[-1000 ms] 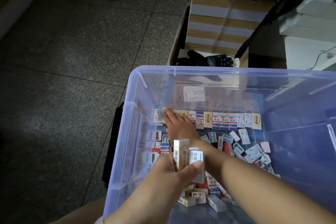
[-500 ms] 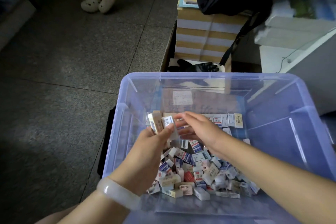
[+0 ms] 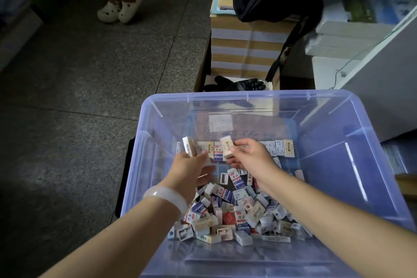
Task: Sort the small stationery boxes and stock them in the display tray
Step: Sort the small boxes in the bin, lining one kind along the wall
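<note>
Stationery boxes [image 3: 237, 212] lie in a loose heap on the floor of the clear bin [image 3: 372, 146], at about 6 o'clock from my hands and nearest to me; they rest at all angles, some on edge. Risk one: my forearms pass directly over this heap, and a low wrist could scatter the boxes and mix kinds not yet sorted.

My left hand [image 3: 191, 169], at 9 o'clock of the working area and wearing a pale bangle [image 3: 167, 197], is closed around a small stack of boxes [image 3: 191, 146] pinched between thumb and fingers. Risk two: the stack stands tall above the grip, so a slackened thumb would, I judge, let the top one tip out and fall back among the unsorted ones.

My right hand [image 3: 250, 156], at 3 o'clock and just beside the left, grips a single cream box [image 3: 226, 148] by its lower end, tilted. Risk three: the hold is shallow, and the box may pivot as I set it down.

Beyond both hands, at 12 o'clock, the sorted row [image 3: 279, 148] stands upright against the far wall. Risk four: these boxes lean on one another, so a careless insertion could topple neighbours in a chain. Whether a gap is open behind my hands I cannot tell.

Farther still, outside the bin, a black glove [image 3: 239, 84] lies by a stack of cartons [image 3: 246, 49]; neither bears on the step.
</note>
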`<state>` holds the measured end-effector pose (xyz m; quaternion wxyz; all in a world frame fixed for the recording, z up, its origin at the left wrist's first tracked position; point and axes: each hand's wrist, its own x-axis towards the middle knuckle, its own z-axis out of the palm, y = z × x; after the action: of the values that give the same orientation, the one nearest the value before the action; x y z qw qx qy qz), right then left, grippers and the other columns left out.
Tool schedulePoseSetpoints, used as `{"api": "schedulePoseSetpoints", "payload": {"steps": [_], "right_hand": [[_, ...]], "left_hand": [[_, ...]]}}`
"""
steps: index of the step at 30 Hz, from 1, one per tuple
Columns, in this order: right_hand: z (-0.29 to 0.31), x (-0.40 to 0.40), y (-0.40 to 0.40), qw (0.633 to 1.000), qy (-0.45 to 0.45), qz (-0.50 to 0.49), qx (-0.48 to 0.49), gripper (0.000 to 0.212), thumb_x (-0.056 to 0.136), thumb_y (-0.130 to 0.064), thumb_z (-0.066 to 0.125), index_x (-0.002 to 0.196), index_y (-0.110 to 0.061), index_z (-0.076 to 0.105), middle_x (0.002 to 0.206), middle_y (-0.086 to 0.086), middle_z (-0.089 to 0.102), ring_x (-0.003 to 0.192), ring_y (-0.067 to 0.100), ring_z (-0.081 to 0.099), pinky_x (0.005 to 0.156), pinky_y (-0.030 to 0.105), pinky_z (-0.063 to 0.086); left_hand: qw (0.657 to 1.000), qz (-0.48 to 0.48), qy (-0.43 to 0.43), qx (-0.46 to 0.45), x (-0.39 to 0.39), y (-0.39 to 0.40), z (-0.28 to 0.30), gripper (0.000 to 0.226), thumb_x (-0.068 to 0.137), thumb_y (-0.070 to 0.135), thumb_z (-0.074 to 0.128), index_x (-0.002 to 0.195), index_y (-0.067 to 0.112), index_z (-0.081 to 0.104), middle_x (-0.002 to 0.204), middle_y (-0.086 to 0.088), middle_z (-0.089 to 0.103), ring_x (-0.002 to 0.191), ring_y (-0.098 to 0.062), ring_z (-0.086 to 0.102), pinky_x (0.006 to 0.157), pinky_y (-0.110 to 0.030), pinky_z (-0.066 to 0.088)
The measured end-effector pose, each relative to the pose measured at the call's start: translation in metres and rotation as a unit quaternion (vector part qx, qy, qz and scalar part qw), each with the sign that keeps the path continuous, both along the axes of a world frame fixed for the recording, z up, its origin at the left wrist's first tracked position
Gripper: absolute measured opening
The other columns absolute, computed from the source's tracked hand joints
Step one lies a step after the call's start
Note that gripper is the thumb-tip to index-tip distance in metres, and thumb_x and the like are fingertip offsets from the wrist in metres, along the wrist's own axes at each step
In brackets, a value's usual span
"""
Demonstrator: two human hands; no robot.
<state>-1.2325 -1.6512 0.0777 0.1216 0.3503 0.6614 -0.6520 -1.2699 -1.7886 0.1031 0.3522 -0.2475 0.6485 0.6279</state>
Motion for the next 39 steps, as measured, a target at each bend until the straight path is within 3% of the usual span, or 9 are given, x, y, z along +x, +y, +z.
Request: {"api": "schedulePoseSetpoints", "payload": {"steps": [4, 10, 14, 22, 25, 27, 31, 34, 39], "right_hand": [[-0.029, -0.011, 0.002, 0.997, -0.05, -0.028, 0.054, 0.018, 0.092, -0.01, 0.056, 0.108, -0.003, 0.055, 0.083, 0.007, 0.064, 0.064, 0.012, 0.06, 0.057, 0.02, 0.05], [-0.065, -0.036, -0.035, 0.994, -0.075, -0.057, 0.049, 0.009, 0.092, -0.006, 0.056, 0.091, -0.015, 0.053, 0.098, 0.007, 0.063, 0.063, 0.012, 0.062, 0.054, 0.018, 0.049], [-0.074, -0.044, -0.045, 0.992, -0.062, -0.065, 0.085, 0.011, 0.091, -0.006, 0.056, 0.084, -0.015, 0.055, 0.091, 0.006, 0.064, 0.081, 0.025, 0.067, 0.076, 0.036, 0.056], [-0.087, -0.041, -0.047, 0.986, -0.085, -0.01, 0.146, 0.016, 0.09, -0.006, 0.053, 0.1, -0.009, 0.065, 0.109, 0.004, 0.065, 0.101, 0.019, 0.059, 0.08, 0.022, 0.044], [-0.087, -0.04, -0.048, 0.988, -0.096, 0.009, 0.12, 0.021, 0.092, -0.006, 0.051, 0.109, -0.012, 0.061, 0.113, 0.003, 0.063, 0.102, 0.02, 0.059, 0.08, 0.026, 0.046], [-0.087, -0.04, -0.048, 0.989, -0.095, 0.003, 0.109, 0.023, 0.091, -0.004, 0.05, 0.112, -0.012, 0.058, 0.111, 0.005, 0.063, 0.098, 0.022, 0.061, 0.078, 0.028, 0.047], [-0.089, -0.04, -0.048, 0.992, -0.084, 0.017, 0.096, 0.034, 0.092, -0.002, 0.049, 0.123, -0.011, 0.057, 0.115, 0.007, 0.064, 0.101, 0.023, 0.063, 0.084, 0.029, 0.049], [-0.087, -0.04, -0.048, 0.993, -0.075, 0.031, 0.089, 0.039, 0.093, -0.002, 0.047, 0.129, -0.014, 0.054, 0.119, 0.006, 0.063, 0.104, 0.021, 0.061, 0.085, 0.027, 0.049], [-0.081, -0.042, -0.047, 0.992, -0.061, 0.075, 0.076, 0.043, 0.096, -0.002, 0.039, 0.137, -0.014, 0.047, 0.135, 0.005, 0.053, 0.116, 0.021, 0.055, 0.063, 0.011, 0.04]], "left_hand": [[0.998, 0.039, -0.043, -0.015, -0.004, 0.009, -0.033, 0.021, 0.096, 0.013, 0.052, 0.113, -0.001, 0.05, 0.078, -0.014, 0.061, 0.054, -0.018, 0.063, 0.05, -0.028, 0.057], [0.986, 0.124, -0.083, -0.068, -0.01, -0.001, -0.068, 0.02, 0.093, 0.009, 0.057, 0.106, -0.006, 0.057, 0.073, -0.016, 0.067, 0.053, -0.018, 0.063, 0.044, -0.021, 0.054], [0.984, 0.135, -0.08, -0.079, -0.023, 0.0, -0.08, 0.015, 0.092, 0.01, 0.058, 0.101, -0.002, 0.055, 0.076, -0.015, 0.065, 0.054, -0.014, 0.063, 0.049, -0.022, 0.054], [0.984, 0.115, -0.061, -0.123, -0.032, 0.012, -0.098, 0.017, 0.089, 0.013, 0.063, 0.076, 0.003, 0.06, 0.054, -0.007, 0.064, 0.058, -0.019, 0.062, 0.066, -0.035, 0.056], [0.98, 0.094, -0.03, -0.171, -0.032, 0.011, -0.106, 0.016, 0.087, 0.015, 0.066, 0.084, 0.0, 0.067, 0.074, -0.014, 0.07, 0.077, -0.028, 0.069, 0.08, -0.043, 0.057], [0.974, 0.091, -0.024, -0.206, -0.032, 0.011, -0.11, 0.019, 0.087, 0.017, 0.066, 0.089, -0.001, 0.068, 0.083, -0.016, 0.07, 0.081, -0.029, 0.068, 0.084, -0.04, 0.055], [0.963, 0.11, -0.017, -0.247, -0.032, 0.011, -0.109, 0.026, 0.092, 0.023, 0.06, 0.097, -0.001, 0.067, 0.081, -0.012, 0.065, 0.072, -0.023, 0.06, 0.068, -0.031, 0.049], [0.965, 0.163, -0.026, -0.205, -0.029, 0.011, -0.102, 0.023, 0.096, 0.024, 0.054, 0.093, 0.003, 0.063, 0.069, -0.003, 0.06, 0.056, -0.012, 0.055, 0.042, -0.019, 0.043], [0.967, 0.182, -0.025, -0.174, -0.027, 0.013, -0.098, 0.023, 0.095, 0.027, 0.056, 0.092, 0.005, 0.062, 0.067, -0.001, 0.059, 0.056, -0.01, 0.053, 0.047, -0.021, 0.037]]}}
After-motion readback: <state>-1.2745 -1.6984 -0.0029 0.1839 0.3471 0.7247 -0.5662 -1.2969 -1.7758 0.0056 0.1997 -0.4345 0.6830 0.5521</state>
